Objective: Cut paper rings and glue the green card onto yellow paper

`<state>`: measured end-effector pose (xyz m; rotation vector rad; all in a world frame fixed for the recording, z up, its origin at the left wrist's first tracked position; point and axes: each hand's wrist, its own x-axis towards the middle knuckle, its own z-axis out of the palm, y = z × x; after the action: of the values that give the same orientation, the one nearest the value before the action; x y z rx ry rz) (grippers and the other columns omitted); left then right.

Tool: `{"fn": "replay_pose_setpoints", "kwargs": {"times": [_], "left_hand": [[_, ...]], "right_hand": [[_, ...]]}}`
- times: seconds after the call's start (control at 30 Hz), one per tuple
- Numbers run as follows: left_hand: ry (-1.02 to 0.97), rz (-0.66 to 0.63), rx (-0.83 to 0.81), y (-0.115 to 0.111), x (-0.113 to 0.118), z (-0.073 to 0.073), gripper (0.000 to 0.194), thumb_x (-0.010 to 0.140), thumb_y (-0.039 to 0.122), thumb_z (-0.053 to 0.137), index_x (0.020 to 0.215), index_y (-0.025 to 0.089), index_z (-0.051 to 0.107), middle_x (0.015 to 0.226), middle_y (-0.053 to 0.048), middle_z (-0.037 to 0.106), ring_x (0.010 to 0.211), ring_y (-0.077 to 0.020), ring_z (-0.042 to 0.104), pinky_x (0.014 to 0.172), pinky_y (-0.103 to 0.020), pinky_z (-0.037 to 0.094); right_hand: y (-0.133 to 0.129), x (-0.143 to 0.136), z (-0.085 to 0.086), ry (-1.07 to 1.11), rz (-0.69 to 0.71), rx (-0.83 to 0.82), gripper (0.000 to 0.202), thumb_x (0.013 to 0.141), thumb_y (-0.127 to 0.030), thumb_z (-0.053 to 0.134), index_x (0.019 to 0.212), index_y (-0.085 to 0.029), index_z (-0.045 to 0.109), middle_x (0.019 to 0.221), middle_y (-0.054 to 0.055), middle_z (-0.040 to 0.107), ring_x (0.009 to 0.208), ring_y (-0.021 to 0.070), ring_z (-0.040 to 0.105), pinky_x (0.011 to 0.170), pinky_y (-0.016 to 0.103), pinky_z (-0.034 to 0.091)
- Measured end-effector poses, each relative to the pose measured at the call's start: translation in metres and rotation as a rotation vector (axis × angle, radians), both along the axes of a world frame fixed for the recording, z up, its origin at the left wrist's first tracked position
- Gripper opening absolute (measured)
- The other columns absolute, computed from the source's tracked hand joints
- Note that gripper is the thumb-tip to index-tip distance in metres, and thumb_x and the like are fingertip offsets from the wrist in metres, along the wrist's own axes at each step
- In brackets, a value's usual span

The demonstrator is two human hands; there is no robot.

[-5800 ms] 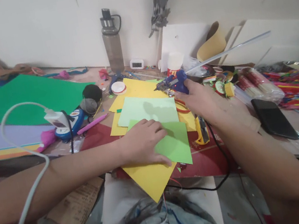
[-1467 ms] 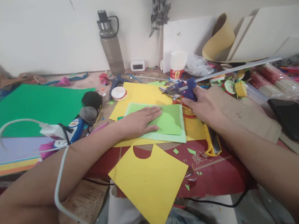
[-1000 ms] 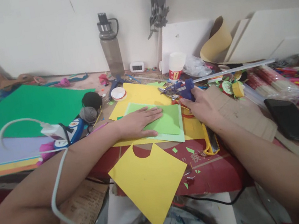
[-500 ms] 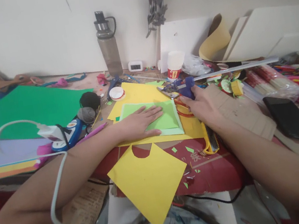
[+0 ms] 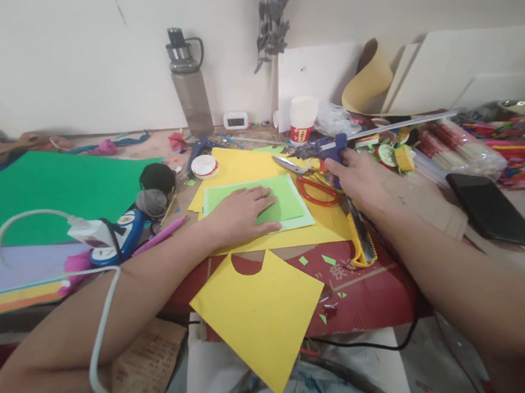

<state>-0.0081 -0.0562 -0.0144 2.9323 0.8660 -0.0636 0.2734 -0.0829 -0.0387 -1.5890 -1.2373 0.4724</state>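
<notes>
My left hand lies flat, fingers spread, on a light green sheet. A paler sheet borders it underneath, and both rest on large yellow paper. My right hand grips a blue hot glue gun; a long clear glue stick sticks out of its back. Below the gun are red-handled scissors and a yellow utility knife. Nearest me, a yellow square with a rounded notch overhangs the table's front edge.
Green scraps litter the red board. A water bottle, small clock and paper cup stand at the back. A phone lies right. A white cable crosses over my left forearm.
My right hand has lifted the glue gun slightly clear of the scissors, which show more now. The green sheets under my left hand have turned slightly. The view has shifted a little.
</notes>
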Motion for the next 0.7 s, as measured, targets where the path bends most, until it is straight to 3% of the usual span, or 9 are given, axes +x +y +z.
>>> {"fn": "replay_pose_setpoints", "kwargs": {"times": [0.33, 0.53, 0.7], "left_hand": [[-0.045, -0.03, 0.057, 0.004, -0.001, -0.006, 0.069, 0.104, 0.062, 0.039, 0.153, 0.016, 0.053, 0.164, -0.014, 0.046, 0.15, -0.0294, 0.046, 0.126, -0.043, 0.031], [-0.061, -0.056, 0.055, 0.007, -0.002, -0.007, 0.068, 0.104, 0.059, 0.038, 0.154, 0.014, 0.052, 0.164, -0.014, 0.047, 0.149, -0.0302, 0.046, 0.124, -0.043, 0.033], [-0.065, -0.075, 0.064, 0.01, -0.002, -0.009, 0.067, 0.105, 0.057, 0.038, 0.152, 0.013, 0.054, 0.163, -0.014, 0.048, 0.149, -0.0293, 0.046, 0.124, -0.042, 0.033]], "right_hand": [[-0.009, 0.023, 0.029, 0.322, -0.201, 0.129, 0.016, 0.083, -0.027, 0.068, 0.076, -0.024, 0.054, 0.06, -0.005, 0.051, 0.05, 0.0122, 0.051, 0.051, 0.027, 0.046], [-0.058, 0.056, 0.037, 0.354, -0.256, 0.075, 0.014, 0.079, -0.021, 0.073, 0.085, -0.021, 0.06, 0.065, -0.004, 0.061, 0.048, 0.0088, 0.051, 0.044, 0.02, 0.046], [-0.103, 0.081, 0.027, 0.446, -0.4, -0.037, 0.006, 0.083, -0.017, 0.066, 0.083, -0.021, 0.063, 0.068, 0.0, 0.066, 0.048, 0.0109, 0.055, 0.044, 0.023, 0.05]]}}
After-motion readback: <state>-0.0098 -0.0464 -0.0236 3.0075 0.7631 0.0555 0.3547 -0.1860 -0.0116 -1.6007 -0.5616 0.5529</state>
